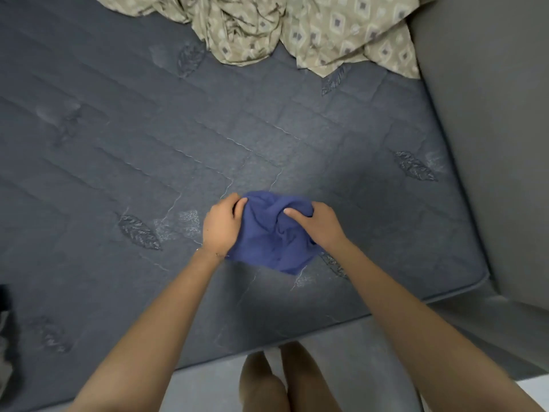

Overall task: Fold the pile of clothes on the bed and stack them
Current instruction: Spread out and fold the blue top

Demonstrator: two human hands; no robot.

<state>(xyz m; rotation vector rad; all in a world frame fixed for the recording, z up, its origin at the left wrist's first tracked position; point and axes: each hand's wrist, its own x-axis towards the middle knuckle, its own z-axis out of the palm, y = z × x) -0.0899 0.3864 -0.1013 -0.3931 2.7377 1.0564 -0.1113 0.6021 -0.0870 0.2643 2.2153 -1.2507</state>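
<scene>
A crumpled blue garment [267, 233] is bunched between both my hands, just above the grey quilted mattress [148, 144]. My left hand [221, 223] grips its left edge with fingers curled into the cloth. My right hand [316, 223] holds the right side, thumb on top and fingers tucked under the fabric. The lower part of the garment hangs toward the mattress near the front edge.
A rumpled beige patterned cloth [297, 28] lies at the far end of the mattress. A grey wall [490, 129] runs along the right side. Something dark [6, 322] shows at the left edge. My legs [282, 379] stand at the mattress's front edge.
</scene>
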